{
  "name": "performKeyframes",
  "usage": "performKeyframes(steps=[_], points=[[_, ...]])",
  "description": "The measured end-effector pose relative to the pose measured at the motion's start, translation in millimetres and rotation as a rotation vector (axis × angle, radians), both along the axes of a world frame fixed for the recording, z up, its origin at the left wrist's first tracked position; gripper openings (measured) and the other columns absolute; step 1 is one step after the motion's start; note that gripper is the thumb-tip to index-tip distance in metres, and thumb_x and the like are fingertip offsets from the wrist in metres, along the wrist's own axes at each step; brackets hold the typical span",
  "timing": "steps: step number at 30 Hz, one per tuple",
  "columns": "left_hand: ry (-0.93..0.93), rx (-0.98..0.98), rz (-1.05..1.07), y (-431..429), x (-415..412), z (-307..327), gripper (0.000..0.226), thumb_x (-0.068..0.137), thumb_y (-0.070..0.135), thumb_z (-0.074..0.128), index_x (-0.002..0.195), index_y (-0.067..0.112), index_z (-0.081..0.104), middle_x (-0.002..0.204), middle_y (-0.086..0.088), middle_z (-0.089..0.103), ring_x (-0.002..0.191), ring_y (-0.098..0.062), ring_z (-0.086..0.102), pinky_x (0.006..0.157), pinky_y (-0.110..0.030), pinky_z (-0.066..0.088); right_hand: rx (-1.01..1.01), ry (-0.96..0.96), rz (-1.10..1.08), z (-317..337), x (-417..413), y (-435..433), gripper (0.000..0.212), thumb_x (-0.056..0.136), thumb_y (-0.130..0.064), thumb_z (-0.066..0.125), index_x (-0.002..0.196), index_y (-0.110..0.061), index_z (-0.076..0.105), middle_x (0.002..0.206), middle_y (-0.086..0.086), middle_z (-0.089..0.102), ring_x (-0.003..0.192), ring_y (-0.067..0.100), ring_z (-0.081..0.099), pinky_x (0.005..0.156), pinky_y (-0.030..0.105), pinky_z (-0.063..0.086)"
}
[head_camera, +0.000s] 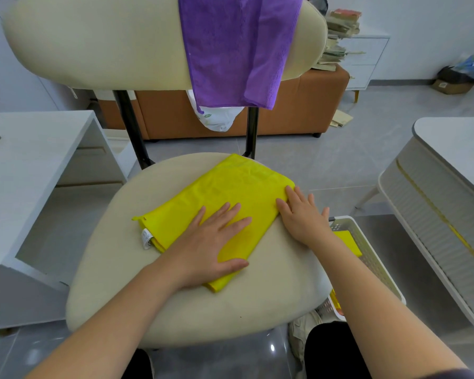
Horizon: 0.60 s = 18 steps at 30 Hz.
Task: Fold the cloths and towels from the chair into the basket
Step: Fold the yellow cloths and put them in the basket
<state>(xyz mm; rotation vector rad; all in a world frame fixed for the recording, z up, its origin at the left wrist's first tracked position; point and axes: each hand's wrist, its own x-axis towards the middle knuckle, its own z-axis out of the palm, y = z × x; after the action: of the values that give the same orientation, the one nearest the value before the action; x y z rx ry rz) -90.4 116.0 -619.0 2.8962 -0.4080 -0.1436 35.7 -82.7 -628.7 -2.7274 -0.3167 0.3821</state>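
- Smoothing yellow cloth (230, 198) on chair (121, 242): left hand (211, 239) and right hand (303, 217) press flat, fingers straight, gripping nothing.
- Advice: align edges before the next fold.

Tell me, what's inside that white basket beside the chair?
Inside the basket, yellow cloth shows near its far end and again lower down. The chair seat and the right forearm cover the rest.

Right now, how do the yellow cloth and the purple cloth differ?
The yellow cloth lies folded flat on the chair seat; the purple cloth hangs draped over the backrest. The left hand presses the yellow cloth, the right hand touches its edge; no hand touches the purple cloth. Both are plain cloths, neither in the basket.
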Motion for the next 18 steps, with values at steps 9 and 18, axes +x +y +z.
performKeyframes(steps=[9, 18], points=[[0.046, 0.006, -0.068, -3.7, -5.3, -2.9, 0.076, 0.076, 0.075, 0.013, 0.147, 0.046, 0.008, 0.157, 0.016, -0.011, 0.142, 0.000, -0.016, 0.116, -0.034, -0.013, 0.404, 0.078, -0.079, -0.5, 8.8, -5.4, 0.049, 0.102, -0.039, 0.032, 0.149, -0.027, 0.024, 0.154, 0.003, 0.029, 0.141, 0.024, 0.027, 0.115, 0.042, 0.020], [0.026, -0.045, -0.062, -1.6, -2.7, -1.5, 0.078, 0.074, 0.081, 0.012, 0.145, 0.047, 0.015, 0.156, 0.018, -0.001, 0.143, 0.001, -0.006, 0.115, -0.031, -0.006, 0.842, 0.189, -0.161, 3.2, 15.6, -10.7, 0.035, 0.099, -0.022, 0.045, 0.133, -0.021, 0.053, 0.142, 0.001, 0.047, 0.126, 0.009, 0.041, 0.109, 0.027, 0.029]])
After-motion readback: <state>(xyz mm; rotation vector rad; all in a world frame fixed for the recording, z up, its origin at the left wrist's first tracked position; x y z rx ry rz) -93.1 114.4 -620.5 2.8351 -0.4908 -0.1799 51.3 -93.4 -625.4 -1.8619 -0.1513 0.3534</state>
